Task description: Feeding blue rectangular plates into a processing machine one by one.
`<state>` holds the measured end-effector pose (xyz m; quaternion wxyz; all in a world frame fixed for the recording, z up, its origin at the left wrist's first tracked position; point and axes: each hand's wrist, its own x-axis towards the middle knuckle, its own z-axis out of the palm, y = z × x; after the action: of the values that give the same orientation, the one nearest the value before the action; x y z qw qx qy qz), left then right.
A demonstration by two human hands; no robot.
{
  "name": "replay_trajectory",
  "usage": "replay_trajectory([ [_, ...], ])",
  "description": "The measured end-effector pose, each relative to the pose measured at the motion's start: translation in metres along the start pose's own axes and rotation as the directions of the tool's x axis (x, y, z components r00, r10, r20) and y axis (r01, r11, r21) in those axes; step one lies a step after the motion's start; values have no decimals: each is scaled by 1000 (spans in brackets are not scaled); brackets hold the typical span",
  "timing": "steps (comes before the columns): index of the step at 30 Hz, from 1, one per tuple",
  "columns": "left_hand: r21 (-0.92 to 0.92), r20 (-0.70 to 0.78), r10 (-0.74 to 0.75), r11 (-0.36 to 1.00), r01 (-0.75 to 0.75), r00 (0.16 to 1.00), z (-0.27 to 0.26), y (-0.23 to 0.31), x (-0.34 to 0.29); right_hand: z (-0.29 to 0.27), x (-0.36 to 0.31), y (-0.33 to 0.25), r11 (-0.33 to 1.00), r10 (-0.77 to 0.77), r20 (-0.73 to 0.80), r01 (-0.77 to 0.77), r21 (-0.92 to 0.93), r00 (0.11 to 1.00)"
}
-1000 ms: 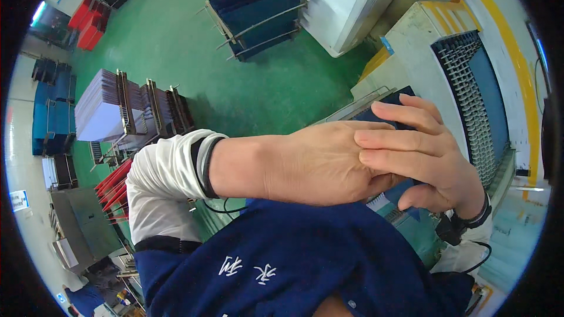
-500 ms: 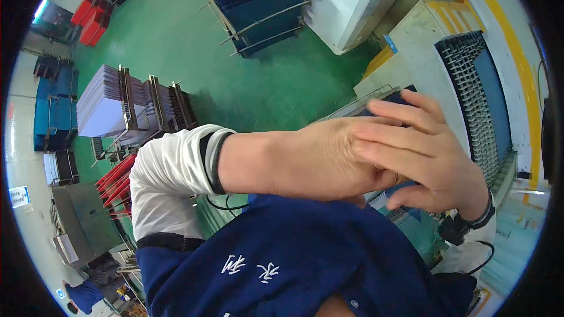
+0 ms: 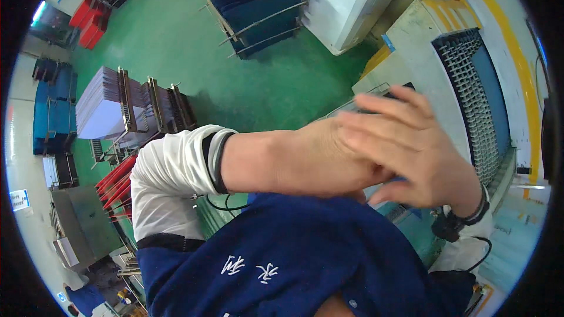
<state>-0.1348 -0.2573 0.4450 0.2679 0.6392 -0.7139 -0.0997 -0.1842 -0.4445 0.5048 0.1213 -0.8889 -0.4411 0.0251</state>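
Observation:
My left forearm crosses in front of my chest, and my left hand (image 3: 333, 161) points to the right. Its fingers are mostly hidden behind my right hand (image 3: 411, 149), so I cannot tell how they are held. My right hand lies over the back of the left, its fingers stretched out, slightly apart and a little blurred. No object shows between the two hands. A dark band with a small black device (image 3: 451, 223) sits on my right wrist.
Right of my hands stands a pale machine (image 3: 405, 41) with a roller conveyor (image 3: 470, 94). Ahead, a rack of dark blue panels (image 3: 255, 12) is on the green floor. Racked lilac panels (image 3: 108, 105) and red racks (image 3: 117, 182) stand at left. Another person (image 3: 85, 299) is at lower left.
My right hand has slid a little to the left across the back of my left hand, toward its wrist. The left arm has hardly moved.

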Motion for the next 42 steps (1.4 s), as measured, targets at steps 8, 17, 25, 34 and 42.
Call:
replay_trajectory([
  [8,522,-280,-30,834,179,960,10,-29,4,30,16,-4,982,112,-167,-135,-134,980],
  [17,457,-467,-28,848,268,884,31,-64,9,63,34,-18,989,127,-291,-142,-32,948],
  [25,517,-225,-222,798,310,949,28,-63,5,65,17,13,905,318,-399,-401,-143,860],
  [34,427,-330,-160,854,298,930,32,-67,5,72,24,13,950,236,-377,-295,-105,896],
  [42,494,-368,-119,815,302,922,47,-89,8,84,45,-15,982,184,-375,-155,107,908],
])
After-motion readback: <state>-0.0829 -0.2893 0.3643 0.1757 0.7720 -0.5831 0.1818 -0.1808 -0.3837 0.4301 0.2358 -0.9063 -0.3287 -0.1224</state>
